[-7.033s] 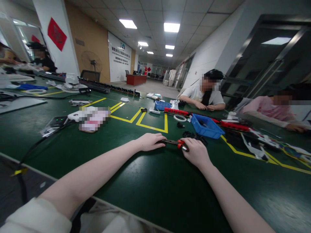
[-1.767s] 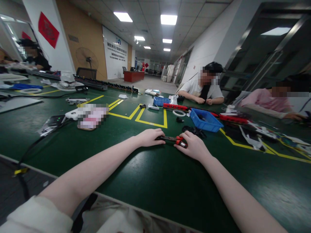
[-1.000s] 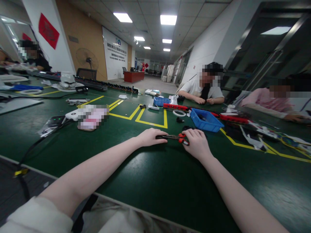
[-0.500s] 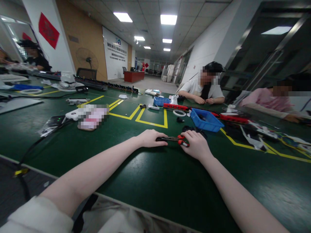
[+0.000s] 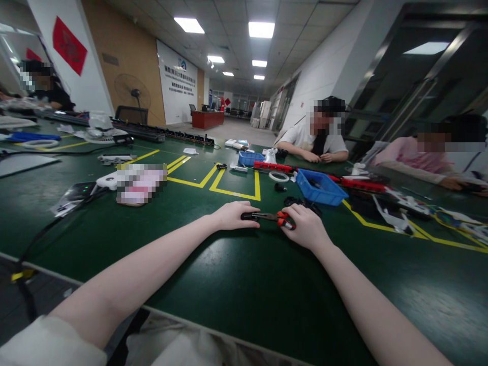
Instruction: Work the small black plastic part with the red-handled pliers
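My right hand (image 5: 307, 223) is closed around the red-and-black handles of a pair of needle-nose pliers (image 5: 270, 216). The pliers' jaws point left, toward a small black part (image 5: 248, 216) pinched between the thumb and fingers of my left hand (image 5: 237, 215). The tips of the jaws meet this part at its right end; whether they grip it I cannot tell. Most of the black part is hidden by my fingers, so its kind does not show. Both hands are low over the green table (image 5: 244, 274).
Beyond my right hand are a blue bin (image 5: 320, 188), black pieces (image 5: 301, 204) and a white ring (image 5: 279, 177). A phone (image 5: 141, 185) and a black cable (image 5: 41, 238) lie to the left. Two people (image 5: 318, 132) sit across the table at the right.
The whole view has shifted slightly, so things appear a little further left. My hands keep the same hold on the pliers and the black part.
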`<state>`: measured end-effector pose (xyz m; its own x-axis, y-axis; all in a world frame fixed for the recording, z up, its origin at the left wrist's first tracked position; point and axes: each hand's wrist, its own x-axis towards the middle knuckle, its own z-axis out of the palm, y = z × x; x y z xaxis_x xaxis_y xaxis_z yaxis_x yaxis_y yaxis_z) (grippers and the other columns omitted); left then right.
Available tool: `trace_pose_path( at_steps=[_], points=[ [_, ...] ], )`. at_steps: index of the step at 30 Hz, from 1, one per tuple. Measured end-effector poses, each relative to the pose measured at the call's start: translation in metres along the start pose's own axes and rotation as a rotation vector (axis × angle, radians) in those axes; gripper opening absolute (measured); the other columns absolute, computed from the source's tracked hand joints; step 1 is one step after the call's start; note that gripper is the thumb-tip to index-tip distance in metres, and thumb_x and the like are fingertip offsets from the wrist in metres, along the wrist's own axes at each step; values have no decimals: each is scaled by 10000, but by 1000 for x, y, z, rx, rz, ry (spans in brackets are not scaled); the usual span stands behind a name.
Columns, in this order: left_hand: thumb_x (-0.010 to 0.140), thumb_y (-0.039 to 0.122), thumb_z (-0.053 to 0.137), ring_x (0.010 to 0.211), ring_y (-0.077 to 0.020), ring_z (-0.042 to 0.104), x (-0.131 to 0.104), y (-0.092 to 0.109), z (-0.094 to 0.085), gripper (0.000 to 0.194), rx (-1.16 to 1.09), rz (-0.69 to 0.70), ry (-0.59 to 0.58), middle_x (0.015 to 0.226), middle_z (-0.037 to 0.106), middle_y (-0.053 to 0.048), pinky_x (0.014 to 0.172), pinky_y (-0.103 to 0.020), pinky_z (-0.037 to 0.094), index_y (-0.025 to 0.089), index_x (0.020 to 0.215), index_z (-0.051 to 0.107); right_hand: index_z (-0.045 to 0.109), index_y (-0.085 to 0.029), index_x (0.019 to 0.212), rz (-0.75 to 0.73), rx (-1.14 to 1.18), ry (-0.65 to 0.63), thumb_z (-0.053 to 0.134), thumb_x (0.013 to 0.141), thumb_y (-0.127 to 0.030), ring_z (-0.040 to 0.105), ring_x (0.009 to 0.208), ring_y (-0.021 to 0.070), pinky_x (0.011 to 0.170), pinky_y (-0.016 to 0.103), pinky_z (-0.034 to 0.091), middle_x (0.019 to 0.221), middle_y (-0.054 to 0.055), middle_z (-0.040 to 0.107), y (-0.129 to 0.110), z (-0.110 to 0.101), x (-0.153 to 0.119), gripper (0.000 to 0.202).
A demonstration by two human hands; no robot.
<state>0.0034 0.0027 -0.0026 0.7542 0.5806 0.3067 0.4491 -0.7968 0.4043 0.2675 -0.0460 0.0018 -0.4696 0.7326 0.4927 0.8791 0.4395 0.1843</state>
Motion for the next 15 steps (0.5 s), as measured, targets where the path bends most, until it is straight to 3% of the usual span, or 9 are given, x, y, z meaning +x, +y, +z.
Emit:
trace_pose_path(
  at_steps=[7,15],
  points=[
    [860,532,585,862,-181,607,0,3,-1,463,27,32,-28,990,604,-30,710,-253,433,270,1241,608,609,-183,1038,18,23,0,577,784,-281,567,925,238,781,348,402,1014,88,642,0,-2,-1,275],
    [849,427,607,928,-197,611,-1,5,0,422,19,73,-8,1025,617,-55,821,-282,466,217,1214,616,620,-194,968,0,13,-32,574,771,-271,573,862,233,749,337,413,936,85,646,-5,-1,0,217]
  ],
)
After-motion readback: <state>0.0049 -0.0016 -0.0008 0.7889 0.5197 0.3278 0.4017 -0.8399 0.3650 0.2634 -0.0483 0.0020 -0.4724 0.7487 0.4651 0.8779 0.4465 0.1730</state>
